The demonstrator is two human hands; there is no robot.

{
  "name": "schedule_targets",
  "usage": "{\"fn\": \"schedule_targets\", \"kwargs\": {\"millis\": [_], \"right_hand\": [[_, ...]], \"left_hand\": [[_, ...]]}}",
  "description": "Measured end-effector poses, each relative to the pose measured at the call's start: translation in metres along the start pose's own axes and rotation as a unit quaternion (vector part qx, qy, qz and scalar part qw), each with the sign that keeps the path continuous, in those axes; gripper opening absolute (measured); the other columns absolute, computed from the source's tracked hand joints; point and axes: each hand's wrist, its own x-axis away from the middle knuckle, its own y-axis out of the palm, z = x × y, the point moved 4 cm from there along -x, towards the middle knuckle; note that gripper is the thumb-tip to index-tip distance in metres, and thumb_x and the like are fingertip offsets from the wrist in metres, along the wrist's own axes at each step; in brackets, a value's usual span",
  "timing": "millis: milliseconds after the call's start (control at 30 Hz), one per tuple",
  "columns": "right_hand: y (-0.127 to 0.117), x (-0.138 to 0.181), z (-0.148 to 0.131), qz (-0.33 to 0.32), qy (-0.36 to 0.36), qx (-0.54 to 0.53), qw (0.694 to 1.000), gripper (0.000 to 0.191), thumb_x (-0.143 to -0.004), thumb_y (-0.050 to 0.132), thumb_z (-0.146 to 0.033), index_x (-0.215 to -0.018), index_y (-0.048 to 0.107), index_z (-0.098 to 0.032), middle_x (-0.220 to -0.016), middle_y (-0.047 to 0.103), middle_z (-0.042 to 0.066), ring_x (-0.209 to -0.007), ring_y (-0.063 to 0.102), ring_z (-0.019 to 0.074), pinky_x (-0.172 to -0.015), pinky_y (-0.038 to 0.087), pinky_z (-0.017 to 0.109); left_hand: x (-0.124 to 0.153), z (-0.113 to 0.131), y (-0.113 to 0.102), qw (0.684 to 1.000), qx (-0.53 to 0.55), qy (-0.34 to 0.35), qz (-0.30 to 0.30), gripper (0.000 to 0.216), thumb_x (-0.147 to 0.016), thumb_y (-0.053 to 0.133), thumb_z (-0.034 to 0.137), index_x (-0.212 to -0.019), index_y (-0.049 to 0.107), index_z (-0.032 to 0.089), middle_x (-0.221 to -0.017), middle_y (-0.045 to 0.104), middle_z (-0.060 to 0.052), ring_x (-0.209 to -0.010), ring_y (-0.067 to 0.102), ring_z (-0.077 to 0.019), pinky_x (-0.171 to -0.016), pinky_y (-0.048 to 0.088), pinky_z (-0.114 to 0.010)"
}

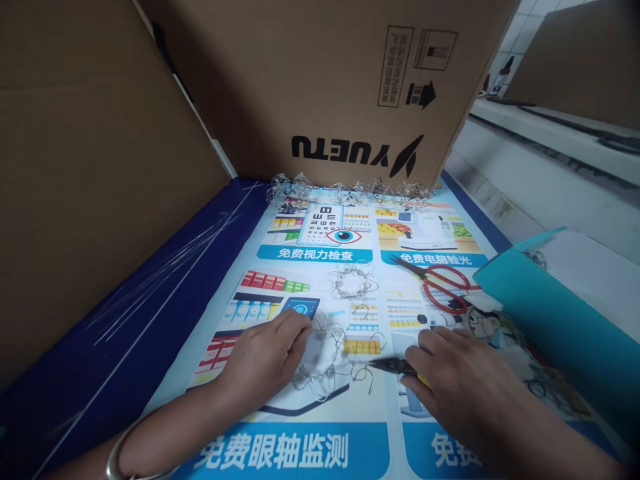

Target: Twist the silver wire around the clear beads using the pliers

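Observation:
My left hand [270,343] is closed, its fingertips pinching the left side of a thin wire ring [327,383] with small loops and what look like clear beads. My right hand [453,373] is wrapped round a pair of pliers [393,365] with dark jaws, a little yellow handle showing below the fingers. The jaws point left, close to loose curled wire ends at the ring's right side; whether they touch the wire I cannot tell. Beyond my hands a second, smaller wire ring [353,283] lies flat on the printed sheet [320,413].
Red-handled scissors [445,287] lie beyond my right hand. A teal box [560,300] stands at the right, with wire pieces [545,387] beside it. Several finished-looking wire rings [350,193] line the foot of a cardboard panel [320,80]. Straight wires [170,270] lie at the left.

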Motion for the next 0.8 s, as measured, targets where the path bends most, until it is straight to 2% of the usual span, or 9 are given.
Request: {"fn": "schedule_targets", "kwargs": {"millis": [300, 800], "right_hand": [[-0.0003, -0.0036, -0.0025, -0.041, -0.004, -0.010, 0.999, 0.013, -0.081, 0.053, -0.031, -0.087, 0.061, -0.023, -0.087, 0.060, 0.006, -0.082, 0.054, 0.0246, -0.068, 0.041, 0.039], [-0.0019, -0.0047, 0.0018, -0.069, 0.019, -0.036, 0.997, 0.019, -0.084, 0.046, -0.034, -0.087, 0.060, -0.023, -0.086, 0.060, 0.006, -0.078, 0.055, 0.0226, -0.063, 0.041, 0.035]], "left_hand": [[-0.0014, -0.0068, 0.0014, 0.999, -0.035, -0.034, -0.009, 0.015, -0.089, 0.034, 0.025, -0.088, 0.048, 0.021, -0.082, 0.056, -0.001, -0.068, 0.056, -0.0170, -0.061, 0.039, -0.028], [-0.0012, -0.0052, 0.0005, 0.999, -0.012, -0.039, -0.021, 0.013, -0.088, 0.035, 0.025, -0.088, 0.047, 0.022, -0.082, 0.055, 0.000, -0.067, 0.054, -0.0160, -0.060, 0.038, -0.026]]}}
